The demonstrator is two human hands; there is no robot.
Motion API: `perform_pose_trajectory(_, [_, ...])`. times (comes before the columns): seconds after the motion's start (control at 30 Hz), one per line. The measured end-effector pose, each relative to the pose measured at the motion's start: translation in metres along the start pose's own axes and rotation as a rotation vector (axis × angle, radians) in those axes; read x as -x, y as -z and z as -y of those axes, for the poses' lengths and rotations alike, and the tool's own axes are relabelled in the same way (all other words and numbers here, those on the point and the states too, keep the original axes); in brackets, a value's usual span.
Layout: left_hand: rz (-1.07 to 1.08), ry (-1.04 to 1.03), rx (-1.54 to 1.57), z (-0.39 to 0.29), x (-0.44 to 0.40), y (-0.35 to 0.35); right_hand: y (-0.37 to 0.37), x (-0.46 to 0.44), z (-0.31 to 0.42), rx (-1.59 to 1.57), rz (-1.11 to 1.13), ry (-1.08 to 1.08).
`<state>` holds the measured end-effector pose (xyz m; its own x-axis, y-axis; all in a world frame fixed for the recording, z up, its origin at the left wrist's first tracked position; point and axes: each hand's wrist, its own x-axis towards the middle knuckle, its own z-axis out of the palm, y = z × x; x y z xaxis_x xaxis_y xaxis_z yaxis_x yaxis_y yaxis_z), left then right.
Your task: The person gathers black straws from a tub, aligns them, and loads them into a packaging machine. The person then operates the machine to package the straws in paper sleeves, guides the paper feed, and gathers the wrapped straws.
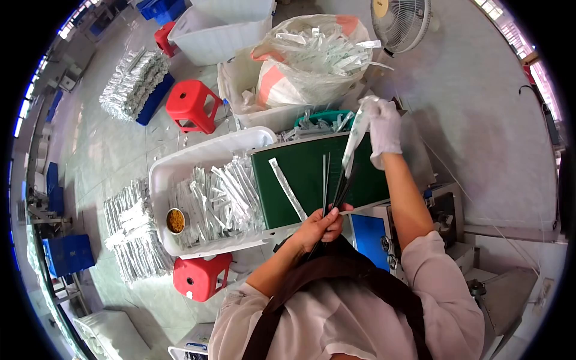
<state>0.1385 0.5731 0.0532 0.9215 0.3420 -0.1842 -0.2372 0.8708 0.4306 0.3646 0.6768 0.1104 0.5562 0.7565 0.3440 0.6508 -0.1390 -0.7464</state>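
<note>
Dark strips (325,180): over near edge of green worktop (373,180), fanned upward from left hand (324,229), a few leaning toward its far edge; spread probably to make single ones easy to pick out.
Left grip: pinched between thumb and fingers round the lower ends, likely to anchor the bunch while leaving the upper ends free.
Right grip: gloved right hand (385,129), raised past far edge, fingers pinching top of pale wrapper (356,133).
Pale wrapper: hanging down to the strips, drawn long, likely for control of the lower end; can't tell if around a strip or just against one.
Silver packet (288,189): lying slantwise near left edge, lower end close to left hand.
White bin (210,147): against left edge, full of silver packets, probably for short reach; round tin (176,221) inside.
Turquoise basket (327,115): just beyond far edge, beside big sack (282,84).
</note>
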Motion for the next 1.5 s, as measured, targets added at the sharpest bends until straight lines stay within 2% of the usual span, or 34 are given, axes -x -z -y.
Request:
perform_pose_trajectory(0.03, [0.007, -0.002, -0.005, -0.001, 0.002, -0.001, 0.004, -0.014, -0.009, 0.038, -0.084, -0.044])
perform_pose_trajectory(0.1, [-0.063, -0.012, -0.006, -0.001, 0.010, -0.002, 0.022, -0.039, -0.016, -0.329, -0.163, -0.238])
perform_pose_trajectory(0.17, [-0.104, -0.021, 0.037, -0.003, 0.018, 0.005, 0.046, -0.065, -0.048, -0.265, -0.250, -0.267])
perform_pose_trajectory(0.2, [-0.125, -0.091, 0.094, 0.000, 0.023, 0.014, 0.053, -0.083, -0.098, -0.187, -0.277, -0.222])
perform_pose_trajectory(0.23, [-0.148, -0.164, 0.151, 0.002, 0.028, 0.020, 0.057, -0.079, -0.095, -0.190, -0.276, -0.221])
perform_pose_trajectory(0.27, [-0.150, -0.170, 0.148, 0.004, 0.036, 0.020, 0.064, -0.067, -0.089, -0.255, -0.204, -0.307])
perform_pose_trajectory(0.37, [-0.389, -0.275, 0.177, 0.006, 0.061, 0.017, 0.051, -0.041, -0.103, -0.384, 0.107, -0.504])
perform_pose_trajectory(0.43, [-0.388, -0.314, 0.203, 0.014, 0.080, 0.024, 0.027, -0.042, -0.132, -0.098, 0.287, -0.303])
perform_pose_trajectory(0.5, [-0.407, -0.379, 0.264, 0.023, 0.094, 0.023, 0.015, -0.084, -0.109, 0.123, 0.153, -0.108])
perform_pose_trajectory(0.53, [-0.445, -0.441, 0.258, 0.026, 0.098, 0.014, 0.004, -0.125, -0.123, -0.123, 0.000, 0.003])
perform_pose_trajectory(0.57, [-0.488, -0.492, 0.241, 0.032, 0.103, 0.008, -0.001, -0.135, -0.062, -0.257, -0.308, -0.131])
perform_pose_trajectory(0.63, [-0.540, -0.612, 0.208, 0.044, 0.113, 0.001, -0.006, -0.188, -0.025, -0.245, -0.252, 0.059])
perform_pose_trajectory(0.67, [-0.668, -0.631, 0.179, 0.047, 0.117, -0.002, -0.031, -0.193, -0.010, -0.566, -0.117, -0.173])
perform_pose_trajectory(0.73, [-0.887, -0.675, 0.171, 0.061, 0.140, 0.002, -0.082, -0.259, -0.098, 0.432, 0.036, 0.131])
perform_pose_trajectory(0.8, [-1.067, -0.664, 0.190, 0.069, 0.164, 0.018, -0.072, -0.146, -0.011, 0.401, -0.311, 0.307])
perform_pose_trajectory(0.87, [-1.230, -0.628, 0.243, 0.075, 0.187, 0.035, -0.084, -0.067, 0.009, 0.187, -0.304, 0.469])
perform_pose_trajectory(0.9, [-1.282, -0.579, 0.302, 0.079, 0.195, 0.045, -0.094, -0.027, 0.014, 0.076, -0.173, 0.485])
perform_pose_trajectory(0.97, [-1.283, -0.512, 0.420, 0.090, 0.207, 0.072, -0.129, 0.064, 0.025, -0.346, 0.250, 0.291])
perform_pose_trajectory(1.0, [-1.331, -0.439, 0.456, 0.089, 0.207, 0.082, -0.151, 0.105, 0.016, -0.444, 0.461, 0.174])
perform_pose_trajectory(1.03, [-1.297, -0.406, 0.518, 0.091, 0.209, 0.097, -0.167, 0.143, 0.012, -0.398, 0.655, 0.130])
perform_pose_trajectory(1.07, [-1.270, -0.352, 0.513, 0.089, 0.211, 0.109, -0.190, 0.181, 0.002, -0.409, 0.744, 0.101])
perform_pose_trajectory(1.17, [-1.187, -0.226, 0.446, 0.072, 0.221, 0.151, -0.249, 0.265, 0.000, -0.516, 0.977, -0.387])
perform_pose_trajectory(1.23, [-1.040, -0.090, 0.437, 0.064, 0.235, 0.183, -0.312, 0.305, -0.035, -0.165, 1.033, -0.382])
perform_pose_trajectory(1.3, [-1.044, 0.079, 0.334, 0.057, 0.251, 0.207, -0.353, 0.296, -0.012, -0.307, 1.002, -0.731])
perform_pose_trajectory(1.37, [-1.041, 0.154, 0.222, 0.054, 0.273, 0.220, -0.417, 0.316, -0.060, 0.233, 0.734, -0.496])
perform_pose_trajectory(1.43, [-1.035, 0.190, 0.362, 0.054, 0.306, 0.236, -0.453, 0.301, -0.073, 0.595, 0.688, -0.626])
perform_pose_trajectory(1.5, [-1.090, 0.150, 0.484, 0.051, 0.341, 0.257, -0.479, 0.300, -0.107, 0.380, 0.570, -0.779])
